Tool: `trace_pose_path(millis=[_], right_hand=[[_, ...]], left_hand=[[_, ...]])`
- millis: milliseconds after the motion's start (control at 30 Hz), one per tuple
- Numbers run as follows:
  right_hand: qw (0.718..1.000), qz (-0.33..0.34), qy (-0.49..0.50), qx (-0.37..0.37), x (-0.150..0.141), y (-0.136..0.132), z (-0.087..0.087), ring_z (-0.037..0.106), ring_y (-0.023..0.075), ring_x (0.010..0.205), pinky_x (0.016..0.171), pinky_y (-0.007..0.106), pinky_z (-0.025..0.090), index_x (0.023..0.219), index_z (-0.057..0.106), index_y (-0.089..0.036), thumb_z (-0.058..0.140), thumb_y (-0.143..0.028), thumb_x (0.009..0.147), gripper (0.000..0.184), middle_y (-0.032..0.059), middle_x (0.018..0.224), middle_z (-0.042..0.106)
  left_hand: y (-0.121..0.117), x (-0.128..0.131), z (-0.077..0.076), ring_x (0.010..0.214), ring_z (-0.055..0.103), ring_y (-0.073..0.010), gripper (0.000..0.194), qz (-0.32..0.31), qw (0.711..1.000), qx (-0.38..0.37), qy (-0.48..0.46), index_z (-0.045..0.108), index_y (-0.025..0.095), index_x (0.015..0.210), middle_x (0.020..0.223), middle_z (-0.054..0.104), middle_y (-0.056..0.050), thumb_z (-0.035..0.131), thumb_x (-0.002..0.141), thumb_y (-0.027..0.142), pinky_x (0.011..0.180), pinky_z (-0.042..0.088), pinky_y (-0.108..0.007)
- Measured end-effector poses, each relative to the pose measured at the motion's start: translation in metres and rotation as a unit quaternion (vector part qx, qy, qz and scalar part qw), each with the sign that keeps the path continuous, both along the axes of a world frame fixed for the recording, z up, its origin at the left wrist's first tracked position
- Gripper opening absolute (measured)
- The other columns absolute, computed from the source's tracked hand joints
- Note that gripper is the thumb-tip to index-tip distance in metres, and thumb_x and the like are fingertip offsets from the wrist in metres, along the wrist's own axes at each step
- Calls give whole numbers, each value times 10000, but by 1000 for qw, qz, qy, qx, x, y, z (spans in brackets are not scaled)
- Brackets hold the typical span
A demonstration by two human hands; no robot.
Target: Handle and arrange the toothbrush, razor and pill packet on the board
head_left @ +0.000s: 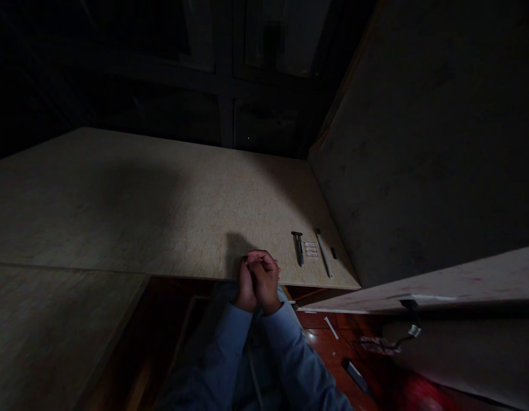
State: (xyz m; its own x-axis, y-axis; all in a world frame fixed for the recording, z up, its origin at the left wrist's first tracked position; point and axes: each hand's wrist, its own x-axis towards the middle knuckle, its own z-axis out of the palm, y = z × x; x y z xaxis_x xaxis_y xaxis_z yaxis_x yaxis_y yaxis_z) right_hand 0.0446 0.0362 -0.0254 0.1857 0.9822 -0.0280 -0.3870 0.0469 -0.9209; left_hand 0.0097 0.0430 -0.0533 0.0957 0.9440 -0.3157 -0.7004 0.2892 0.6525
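My left hand [246, 282] and my right hand [267, 279] are clasped together at the front edge of the table [196, 211]. The fingers of both are folded against each other, and no object shows between them, though the palms are hidden. To the right of my hands lies a razor [300, 250] with a dark handle and a T-shaped head. Beside it is a small clear plastic piece with several sections [311, 250]. Farther right rest a slim grey stick like a toothbrush [324, 254] and a short black piece [334, 253].
A wall panel [418, 171] borders the table on the right, and a dark window [225, 114] stands behind. On the reddish floor lie a white strip [331, 327], a dark flat object [357, 375] and a cable with a white tag [414, 330].
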Motion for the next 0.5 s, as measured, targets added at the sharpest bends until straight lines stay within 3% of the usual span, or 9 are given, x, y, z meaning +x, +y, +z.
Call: trace_pose_path(millis=[167, 367, 500], right_hand=[[983, 72, 166, 5, 3, 4, 4, 488, 112, 553, 583, 259, 419, 816, 704, -220, 780, -364, 684, 209, -39, 609, 576], [976, 138, 168, -17, 11, 1, 6, 527, 146, 606, 607, 283, 459, 856, 731, -224, 795, -412, 690, 259, -12, 622, 598], [974, 150, 168, -30, 14, 0, 6, 519, 140, 608, 601, 270, 453, 841, 750, -218, 803, -410, 680, 256, -10, 622, 591]], left_hand=[[4, -5, 12, 1036, 689, -332, 403, -4, 999, -14, -46, 565, 218, 656, 837, 729, -100, 626, 716, 612, 890, 552, -481], [0, -16, 19, 1148, 650, -398, 486, -63, 995, -9, -75, 694, 188, 831, 989, 754, -160, 610, 745, 659, 941, 509, -573], [0, -13, 16, 1097, 680, -374, 443, -65, 995, -9, -69, 708, 176, 798, 923, 764, -145, 612, 748, 606, 923, 540, -535]])
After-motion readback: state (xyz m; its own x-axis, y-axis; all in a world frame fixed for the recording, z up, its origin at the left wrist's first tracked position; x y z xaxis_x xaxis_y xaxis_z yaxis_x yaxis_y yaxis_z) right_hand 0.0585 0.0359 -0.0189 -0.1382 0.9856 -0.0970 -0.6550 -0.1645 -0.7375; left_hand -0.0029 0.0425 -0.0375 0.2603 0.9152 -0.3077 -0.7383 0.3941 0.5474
